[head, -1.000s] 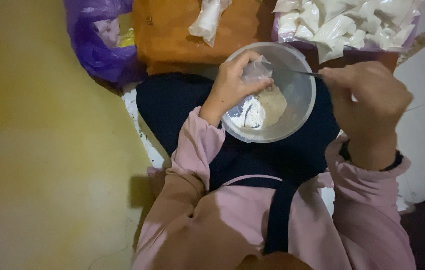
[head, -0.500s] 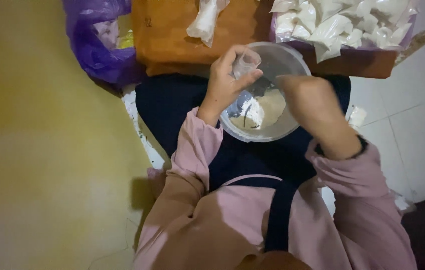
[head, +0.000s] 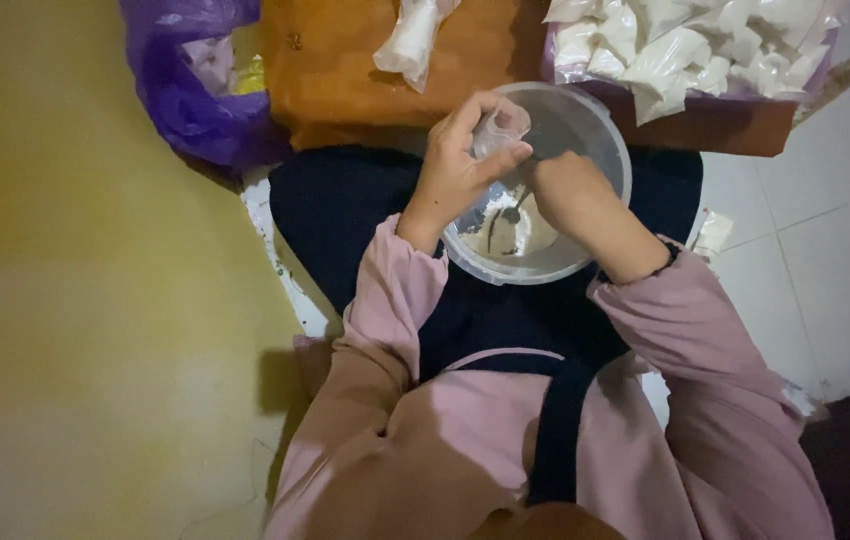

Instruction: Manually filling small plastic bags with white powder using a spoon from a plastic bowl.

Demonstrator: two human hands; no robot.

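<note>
The bowl (head: 600, 140) is translucent plastic, smooth with a dull sheen; the small bag (head: 498, 130) is thin clear film. Powder (head: 505, 225) inside looks matt — fine, floury. Sleeves (head: 395, 300) are soft pink cloth; the floor (head: 825, 250) — glossy tile.

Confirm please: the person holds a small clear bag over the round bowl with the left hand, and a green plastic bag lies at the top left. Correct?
Not quite. In the head view, the plastic bag at the top left is purple, not green. The left hand does hold the small clear bag over the round bowl.

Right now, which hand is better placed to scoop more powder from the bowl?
Probably the right hand: it is down inside the bowl by the spoon, over the powder. The left hand is busy holding the small clear bag.
</note>
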